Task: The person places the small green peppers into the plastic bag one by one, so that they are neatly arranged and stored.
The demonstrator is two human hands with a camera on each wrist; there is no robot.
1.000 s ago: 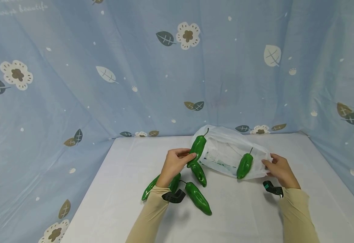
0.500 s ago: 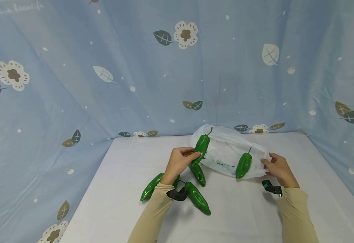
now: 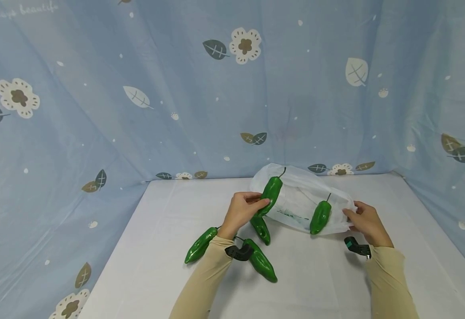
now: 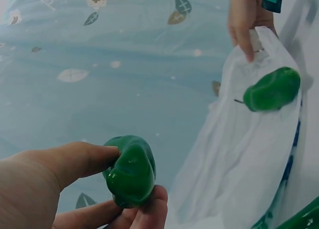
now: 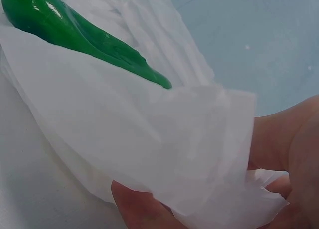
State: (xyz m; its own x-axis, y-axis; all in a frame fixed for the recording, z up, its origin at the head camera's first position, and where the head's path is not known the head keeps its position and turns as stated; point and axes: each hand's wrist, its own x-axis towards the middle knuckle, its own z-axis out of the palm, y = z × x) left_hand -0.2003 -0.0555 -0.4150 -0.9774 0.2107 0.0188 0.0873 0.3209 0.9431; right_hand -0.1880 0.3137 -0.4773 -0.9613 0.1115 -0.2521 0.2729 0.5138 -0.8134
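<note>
My left hand point(image 3: 243, 213) pinches a green pepper point(image 3: 271, 191) between thumb and fingers, its stem pointing up and right. This pepper overlaps the left part of a white plastic bag point(image 3: 296, 188) in the head view. In the left wrist view it appears nearly end-on, the thumb on one side and fingertips below. My right hand point(image 3: 369, 225) grips the bag's right edge, with the bag's film point(image 5: 199, 149) bunched between thumb and fingers in the right wrist view. Another green pepper point(image 3: 320, 218) rests on the bag near that hand.
Just below the held pepper lies one more green pepper point(image 3: 260, 230), against the bag's lower left edge. Others lie nearer: a pepper point(image 3: 260, 260) right of the left wrist and a pepper point(image 3: 200, 246) to its left. Behind the white table point(image 3: 304, 288) hangs a blue patterned curtain point(image 3: 296, 88).
My left hand has moved right with its pepper, farther over the bag. The left forearm now covers a green patch seen earlier beside the wrist. My right hand and the bag stay put.
</note>
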